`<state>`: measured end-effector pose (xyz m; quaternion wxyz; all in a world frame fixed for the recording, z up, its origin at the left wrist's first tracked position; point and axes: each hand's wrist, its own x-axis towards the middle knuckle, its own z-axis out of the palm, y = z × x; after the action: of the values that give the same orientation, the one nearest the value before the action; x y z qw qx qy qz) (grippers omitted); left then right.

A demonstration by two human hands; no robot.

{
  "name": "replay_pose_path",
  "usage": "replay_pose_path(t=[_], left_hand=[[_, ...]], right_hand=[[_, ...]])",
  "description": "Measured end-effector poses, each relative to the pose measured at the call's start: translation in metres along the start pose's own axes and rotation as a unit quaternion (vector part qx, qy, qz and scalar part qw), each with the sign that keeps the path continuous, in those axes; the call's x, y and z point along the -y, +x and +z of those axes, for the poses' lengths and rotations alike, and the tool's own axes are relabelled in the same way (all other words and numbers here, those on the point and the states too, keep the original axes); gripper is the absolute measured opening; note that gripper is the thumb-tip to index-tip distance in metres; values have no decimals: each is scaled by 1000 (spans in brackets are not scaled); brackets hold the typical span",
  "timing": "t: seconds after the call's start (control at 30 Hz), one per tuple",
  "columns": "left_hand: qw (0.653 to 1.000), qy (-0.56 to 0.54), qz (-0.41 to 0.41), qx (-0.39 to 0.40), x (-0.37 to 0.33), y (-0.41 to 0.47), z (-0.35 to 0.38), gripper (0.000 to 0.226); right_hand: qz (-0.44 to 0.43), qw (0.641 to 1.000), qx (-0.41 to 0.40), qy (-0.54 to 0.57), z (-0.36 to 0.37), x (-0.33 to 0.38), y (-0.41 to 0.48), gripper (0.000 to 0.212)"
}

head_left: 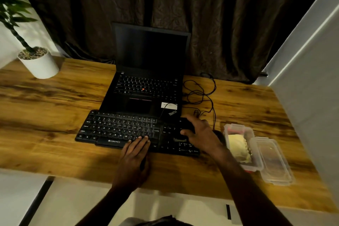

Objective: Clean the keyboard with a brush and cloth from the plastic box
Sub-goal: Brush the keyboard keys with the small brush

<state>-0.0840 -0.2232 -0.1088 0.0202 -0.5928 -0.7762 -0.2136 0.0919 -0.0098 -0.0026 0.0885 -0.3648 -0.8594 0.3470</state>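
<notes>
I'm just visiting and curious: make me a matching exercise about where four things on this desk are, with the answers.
Things:
1. white plant pot
2. yellow cloth
3. clear lid
4. laptop

Places:
A. behind the keyboard
B. inside the plastic box
C. far left corner of the desk
D. flat on the desk, just right of the box

Pairs: 1-C, 2-B, 3-D, 4-A.
</notes>
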Motion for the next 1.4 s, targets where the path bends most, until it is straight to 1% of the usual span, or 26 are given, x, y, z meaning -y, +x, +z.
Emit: replay_pose_path(t=[0.13, 0.3, 0.43, 0.53, 0.63, 0.7, 0.77, 0.83, 0.9, 1.0, 1.13, 1.27, 1.37, 1.4], left_hand=[[1000, 5, 0, 3, -1, 0, -2, 56], [1000, 3, -2, 1, -3, 1, -3, 56], [1000, 5, -9, 10, -2, 1, -4, 57], [1000, 0, -15, 17, -3, 1, -5, 57], [1000, -2, -17, 21, -3, 1, -5, 57], [1000, -1, -17, 24, -3, 1, -4, 58], [999, 1, -20, 26, -3, 1, -5, 59], [999, 1, -22, 25, -3, 2, -5, 59], [999, 0, -24, 26, -3, 1, -4, 59], [999, 2, -22, 26, -3, 1, -5, 59], [999, 4, -24, 26, -3, 1, -5, 59], [999, 10, -17, 25, -3, 1, -5, 58], [1000, 12, -13, 19, -4, 2, -7, 59], [1000, 13, -12, 16, -4, 1, -7, 58]], right_hand=[[4, 1000, -9, -29, -17, -13, -1, 49], [43, 996, -17, -77, -36, -36, -8, 57], [12, 999, -29, -26, -24, -23, -6, 50], [15, 999, -39, -4, -20, -18, -7, 43], [32, 998, -42, -22, -30, -29, -14, 47], [45, 998, -28, -42, -39, -42, -19, 49], [50, 997, -26, -56, -44, -45, -24, 47], [49, 997, -35, -49, -42, -38, -27, 46], [29, 999, -38, -23, -33, -29, -25, 46], [5, 1000, -26, -9, -17, -17, -25, 45], [21, 1000, -22, 5, -25, -26, -29, 44], [69, 997, -12, -27, -41, -47, -35, 44], [67, 997, -28, -7, -35, -44, -36, 49], [54, 998, -30, 8, -30, -39, -36, 47]])
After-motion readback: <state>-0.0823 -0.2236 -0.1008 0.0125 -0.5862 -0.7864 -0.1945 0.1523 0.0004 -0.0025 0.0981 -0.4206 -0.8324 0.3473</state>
